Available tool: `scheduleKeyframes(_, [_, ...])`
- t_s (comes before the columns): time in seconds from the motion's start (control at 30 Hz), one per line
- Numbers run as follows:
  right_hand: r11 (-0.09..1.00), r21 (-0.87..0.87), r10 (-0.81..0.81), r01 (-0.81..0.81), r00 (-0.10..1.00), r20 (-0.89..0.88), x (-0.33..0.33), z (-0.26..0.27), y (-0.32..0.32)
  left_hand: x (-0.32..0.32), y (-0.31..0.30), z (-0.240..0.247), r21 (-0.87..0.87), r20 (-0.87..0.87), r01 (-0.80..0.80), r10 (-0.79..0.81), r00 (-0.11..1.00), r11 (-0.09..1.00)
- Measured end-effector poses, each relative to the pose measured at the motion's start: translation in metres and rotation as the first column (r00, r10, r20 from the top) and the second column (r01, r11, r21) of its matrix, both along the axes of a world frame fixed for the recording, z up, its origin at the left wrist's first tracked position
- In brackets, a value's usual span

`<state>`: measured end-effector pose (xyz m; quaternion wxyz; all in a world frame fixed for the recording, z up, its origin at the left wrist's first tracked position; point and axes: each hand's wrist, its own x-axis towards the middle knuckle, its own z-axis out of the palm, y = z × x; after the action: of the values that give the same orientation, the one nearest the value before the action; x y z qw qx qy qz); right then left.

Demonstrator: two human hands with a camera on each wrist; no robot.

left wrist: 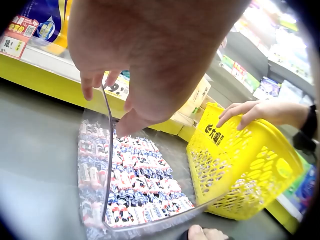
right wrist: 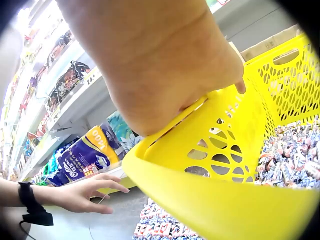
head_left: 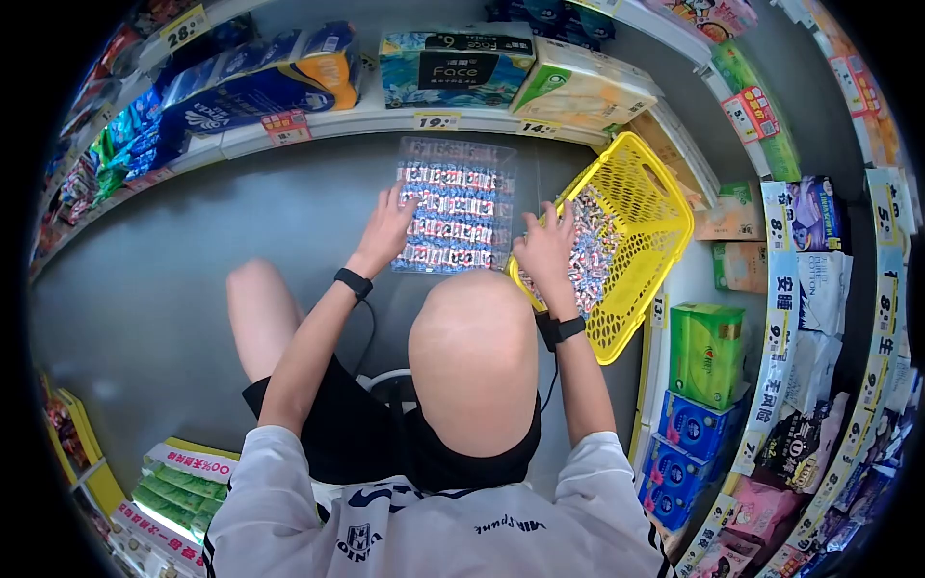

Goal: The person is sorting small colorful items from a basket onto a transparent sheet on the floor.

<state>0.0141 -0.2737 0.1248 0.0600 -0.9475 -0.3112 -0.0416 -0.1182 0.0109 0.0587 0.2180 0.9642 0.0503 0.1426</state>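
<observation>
On the floor in the head view stands a clear plastic box (head_left: 508, 207), holding wrapped candies (head_left: 448, 204) in rows, their wrappers white, blue and red. My left hand (head_left: 387, 229) is at the box's left side. Its fingers and thumb straddle the thin rim in the left wrist view, spread apart and fairly straight. To the right, a yellow perforated basket (head_left: 655, 207) leans tilted, with a loose heap of similar candies (head_left: 590, 241) inside. My right hand (head_left: 546, 252) grips the basket's near rim, fingers bent over it; its thumb is mostly hidden.
Shelves with price tags curve around the front and right. Tissue packs (head_left: 457, 67) stand on the front shelf, and green and blue packs (head_left: 708, 356) line the right one. My bent knee (head_left: 472, 356) is just below the box. Green packs (head_left: 183, 491) sit at lower left.
</observation>
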Motion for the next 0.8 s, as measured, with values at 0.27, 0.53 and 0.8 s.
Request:
scheduleKeyframes(0.27, [0.961, 0.275, 0.025, 0.006, 0.994, -0.107, 0.006, 0.048, -0.061, 0.039, -0.038, 0.023, -0.181, 0.061, 0.252, -0.245, 0.968, 0.951])
scheduleKeyframes(0.53, [0.741, 0.012, -0.668, 0.672, 0.738, -0.096, -0.009, 0.032, -0.212, 0.125, -0.117, 0.059, -0.773, -0.072, 0.352, -0.625, 0.777, 0.528])
scheduleKeyframes(0.8, [0.684, 0.248, -0.605, 0.686, 0.723, -0.333, -0.014, 0.025, -0.225, 0.158, -0.136, 0.056, -0.630, -0.111, 0.436, -0.631, 0.768, 0.642])
